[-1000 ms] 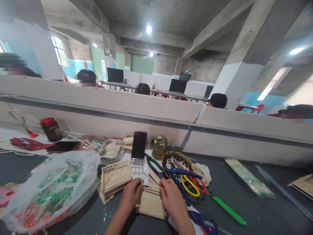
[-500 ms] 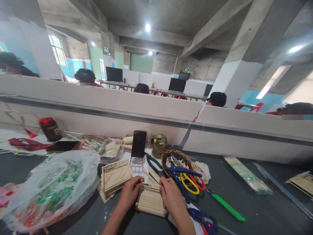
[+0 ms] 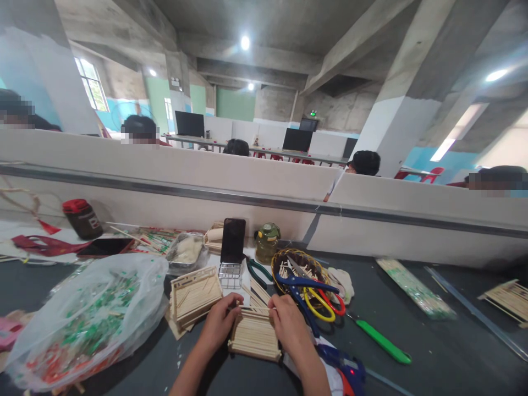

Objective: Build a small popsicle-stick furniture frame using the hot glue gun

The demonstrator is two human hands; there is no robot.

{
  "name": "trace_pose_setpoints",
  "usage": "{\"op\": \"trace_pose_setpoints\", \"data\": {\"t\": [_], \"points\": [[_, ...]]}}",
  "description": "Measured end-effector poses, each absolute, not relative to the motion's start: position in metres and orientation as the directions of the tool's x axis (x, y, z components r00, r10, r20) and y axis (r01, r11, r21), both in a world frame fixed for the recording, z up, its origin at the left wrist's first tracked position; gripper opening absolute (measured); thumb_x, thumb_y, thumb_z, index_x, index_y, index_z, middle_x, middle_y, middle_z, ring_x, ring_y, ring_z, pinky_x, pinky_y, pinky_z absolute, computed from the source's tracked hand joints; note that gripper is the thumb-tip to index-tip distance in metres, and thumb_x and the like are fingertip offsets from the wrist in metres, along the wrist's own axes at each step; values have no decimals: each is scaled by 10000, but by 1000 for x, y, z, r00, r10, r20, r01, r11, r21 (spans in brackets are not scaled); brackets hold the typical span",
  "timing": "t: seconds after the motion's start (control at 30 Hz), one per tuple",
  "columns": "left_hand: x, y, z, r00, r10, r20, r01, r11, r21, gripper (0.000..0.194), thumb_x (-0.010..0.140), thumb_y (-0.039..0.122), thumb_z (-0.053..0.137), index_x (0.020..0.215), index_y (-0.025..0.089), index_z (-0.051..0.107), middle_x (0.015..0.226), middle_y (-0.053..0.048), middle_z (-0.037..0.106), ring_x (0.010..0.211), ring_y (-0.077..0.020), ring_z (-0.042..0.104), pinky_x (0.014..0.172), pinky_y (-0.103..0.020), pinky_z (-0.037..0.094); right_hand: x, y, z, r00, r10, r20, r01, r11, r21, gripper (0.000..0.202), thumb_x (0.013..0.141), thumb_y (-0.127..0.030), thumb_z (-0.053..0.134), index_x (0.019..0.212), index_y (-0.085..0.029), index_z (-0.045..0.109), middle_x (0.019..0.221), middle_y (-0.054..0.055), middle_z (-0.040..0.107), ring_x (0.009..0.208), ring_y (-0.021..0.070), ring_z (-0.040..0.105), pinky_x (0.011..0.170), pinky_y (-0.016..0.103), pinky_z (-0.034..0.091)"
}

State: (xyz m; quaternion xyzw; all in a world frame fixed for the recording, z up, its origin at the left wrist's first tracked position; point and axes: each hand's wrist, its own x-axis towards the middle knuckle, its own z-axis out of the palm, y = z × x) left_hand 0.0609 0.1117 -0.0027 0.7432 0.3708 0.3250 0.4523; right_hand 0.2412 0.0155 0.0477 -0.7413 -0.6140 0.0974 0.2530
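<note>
A small raft-like panel of wooden sticks (image 3: pixel 254 334) lies on the dark table before me, with raised edges at its ends. At its far left corner is my left hand (image 3: pixel 223 320), thumb and fingers pinched on one end of a thin wooden stick (image 3: pixel 254 308). My right hand (image 3: pixel 287 323) pinches the other end at the far right corner. The stick lies across the panel's far edge; whether it touches along its whole length I cannot tell. Left of my hands sits a box-shaped stick frame (image 3: pixel 196 297). Several loose sticks (image 3: pixel 256 292) lie just beyond the panel.
A plastic bag of wrappers (image 3: pixel 99 313) fills the left. A phone (image 3: pixel 233 242) stands on a wire rack behind. To the right are a wicker basket (image 3: pixel 297 256), scissors (image 3: pixel 319 305), green-handled pliers (image 3: pixel 259 270), a blue glue gun (image 3: pixel 342 360) and a green-handled tool (image 3: pixel 383 341).
The camera view has shifted slightly. Both hands keep their pinch at the panel's far corners, with hardly any movement, and the panel stays in place.
</note>
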Motion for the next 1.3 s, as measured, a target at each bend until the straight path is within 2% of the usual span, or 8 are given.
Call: {"op": "trace_pose_setpoints", "data": {"t": [0.13,0.3,0.5,0.67,1.0,1.13,1.3], "points": [[60,112,-4,530,837,137,241,-304,922,180,780,275,510,855,176,640,826,-40,673,813,-208,596,753,-275,431,242,15,49,239,960,145,846,-133,-517,221,807,-56,420,804,-202,587,811,36,599,820,164,557,726,221,378],[59,113,-8,522,844,121,249,-287,925,213,753,240,529,924,167,633,859,-46,676,827,-209,595,763,-279,428,239,14,48,234,962,139,849,-133,-511,204,823,-68,417,821,-200,573,816,35,605,816,167,557,724,226,374],[63,110,-8,506,855,116,313,-307,899,199,694,181,514,850,180,637,778,-14,653,762,-195,576,714,-264,420,236,15,45,222,965,141,882,-137,-452,215,823,-54,428,812,-198,587,794,39,634,832,177,568,715,235,357],[68,108,-15,458,879,134,350,-316,882,154,731,215,492,803,188,625,745,-13,638,739,-198,577,684,-261,411,237,17,44,243,966,90,892,-185,-413,230,849,-58,404,868,-198,585,781,37,640,793,166,593,669,229,345],[65,110,-15,476,870,132,311,-307,899,142,725,209,518,802,176,633,734,-13,628,725,-188,566,675,-260,413,237,17,37,242,965,98,898,-184,-400,257,822,-21,404,855,-210,576,777,26,630,793,162,582,665,224,330],[65,112,-15,475,871,122,281,-282,917,139,702,245,580,793,170,653,738,-16,639,729,-191,566,675,-262,416,237,17,36,251,965,74,892,-201,-406,266,821,-14,393,861,-208,571,774,28,621,794,163,580,658,225,326],[65,113,-14,502,858,112,245,-265,933,132,730,266,570,759,162,647,698,-16,628,706,-184,558,662,-258,411,237,18,35,242,968,69,890,-193,-414,264,823,-13,389,862,-198,572,789,38,623,807,168,573,673,229,329]]}}
